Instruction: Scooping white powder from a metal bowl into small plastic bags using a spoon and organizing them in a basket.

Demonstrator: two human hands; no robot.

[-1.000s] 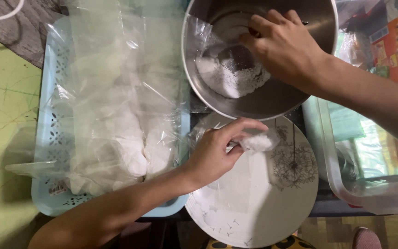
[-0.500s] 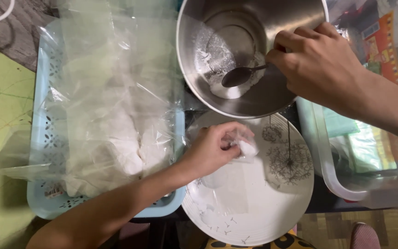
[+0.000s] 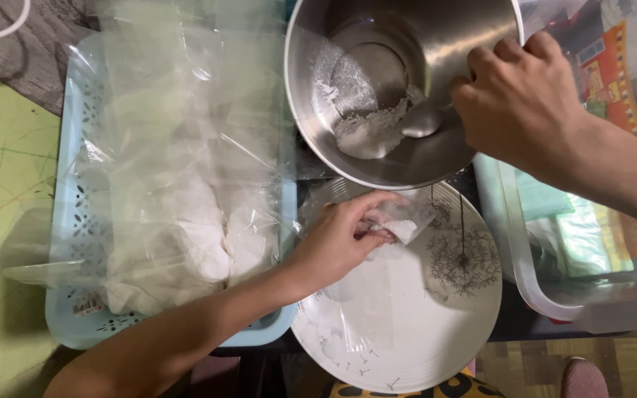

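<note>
My left hand [image 3: 340,239] pinches a small clear plastic bag [image 3: 405,225] with a little white powder in it, held over a white plate [image 3: 399,324] with a grey dandelion print. My right hand [image 3: 521,99] grips a metal spoon [image 3: 422,121] whose bowl dips into white powder [image 3: 370,129] inside a tilted steel bowl [image 3: 407,44]. The bowl sits just above the plate's far rim. The spoon's handle is hidden under my fingers.
A light blue perforated basket [image 3: 75,221] at the left holds several clear plastic bags of white powder [image 3: 186,221]. A clear plastic bin [image 3: 547,287] with packets stands at the right. Green floor lies at the far left.
My right hand moved from inside the bowl to its right rim and now works the spoon into the powder. My left hand stays over the plate with the small bag.
</note>
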